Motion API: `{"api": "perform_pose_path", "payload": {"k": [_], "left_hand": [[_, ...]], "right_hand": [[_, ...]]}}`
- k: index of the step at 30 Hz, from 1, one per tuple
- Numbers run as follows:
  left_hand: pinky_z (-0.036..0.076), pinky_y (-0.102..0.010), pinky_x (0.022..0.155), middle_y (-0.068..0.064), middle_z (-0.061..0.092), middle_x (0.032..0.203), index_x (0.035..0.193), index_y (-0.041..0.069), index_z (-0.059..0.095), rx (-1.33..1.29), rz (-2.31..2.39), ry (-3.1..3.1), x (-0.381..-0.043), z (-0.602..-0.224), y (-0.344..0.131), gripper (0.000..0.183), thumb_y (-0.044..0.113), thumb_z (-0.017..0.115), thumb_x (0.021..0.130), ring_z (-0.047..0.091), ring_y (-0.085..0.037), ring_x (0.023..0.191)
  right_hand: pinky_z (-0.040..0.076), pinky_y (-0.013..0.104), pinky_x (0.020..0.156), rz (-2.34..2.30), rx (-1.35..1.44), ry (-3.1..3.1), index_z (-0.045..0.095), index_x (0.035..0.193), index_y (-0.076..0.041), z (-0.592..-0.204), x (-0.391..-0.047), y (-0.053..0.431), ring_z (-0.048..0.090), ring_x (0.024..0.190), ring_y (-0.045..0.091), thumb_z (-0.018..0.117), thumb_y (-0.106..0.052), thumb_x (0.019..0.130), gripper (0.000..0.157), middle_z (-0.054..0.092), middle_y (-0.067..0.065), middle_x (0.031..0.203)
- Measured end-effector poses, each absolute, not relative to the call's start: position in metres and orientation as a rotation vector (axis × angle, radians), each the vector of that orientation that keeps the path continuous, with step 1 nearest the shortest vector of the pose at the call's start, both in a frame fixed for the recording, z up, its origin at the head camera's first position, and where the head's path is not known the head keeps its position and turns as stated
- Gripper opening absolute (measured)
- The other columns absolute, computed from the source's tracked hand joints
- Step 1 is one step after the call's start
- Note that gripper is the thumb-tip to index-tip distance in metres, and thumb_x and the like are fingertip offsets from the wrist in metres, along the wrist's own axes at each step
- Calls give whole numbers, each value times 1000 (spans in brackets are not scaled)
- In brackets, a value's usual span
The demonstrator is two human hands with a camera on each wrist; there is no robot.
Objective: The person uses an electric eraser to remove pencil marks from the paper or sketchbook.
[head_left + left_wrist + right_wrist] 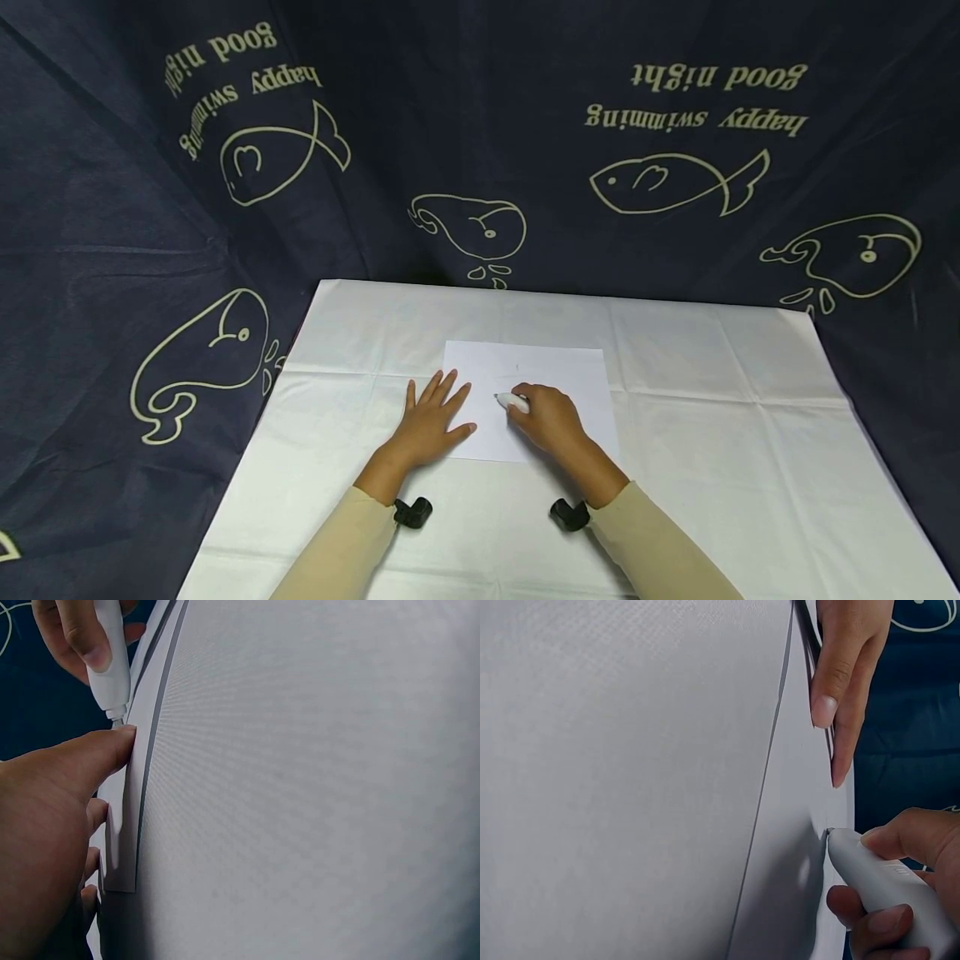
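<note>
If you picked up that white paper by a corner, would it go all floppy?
The paper would probably flop, because it looks like one thin sheet. It's likely light, too, with so little thickness showing at its edge. A push might slide it, but the left hand spread over its edge may hold it back.

Soft light, dark shadow (784, 907) across paper (802, 769)

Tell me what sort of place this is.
Likely a curtained-off tabletop workspace: dark fish-printed fabric shows behind and beside a white-covered table, with a sheet of paper on it.
</note>
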State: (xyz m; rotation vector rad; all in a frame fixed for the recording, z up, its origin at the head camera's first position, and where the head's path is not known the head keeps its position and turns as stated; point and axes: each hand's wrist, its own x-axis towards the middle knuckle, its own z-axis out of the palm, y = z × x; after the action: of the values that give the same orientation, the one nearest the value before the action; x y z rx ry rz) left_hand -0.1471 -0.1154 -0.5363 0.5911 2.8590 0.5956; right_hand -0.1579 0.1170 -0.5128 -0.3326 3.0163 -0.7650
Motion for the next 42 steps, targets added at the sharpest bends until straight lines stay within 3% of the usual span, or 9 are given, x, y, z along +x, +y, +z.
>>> {"api": "perform_pose_path", "payload": {"k": [42], "left_hand": [[0, -72, 121, -10, 17, 170, 159, 20, 34, 603, 601, 2869, -147, -538, -116, 70, 54, 52, 101, 9, -34, 159]], "right_hand": [[50, 35, 64, -794, -331, 2969, 76, 112, -10, -512, -155, 113, 60, 70, 16, 74, -25, 90, 26, 77, 10, 99]]}}
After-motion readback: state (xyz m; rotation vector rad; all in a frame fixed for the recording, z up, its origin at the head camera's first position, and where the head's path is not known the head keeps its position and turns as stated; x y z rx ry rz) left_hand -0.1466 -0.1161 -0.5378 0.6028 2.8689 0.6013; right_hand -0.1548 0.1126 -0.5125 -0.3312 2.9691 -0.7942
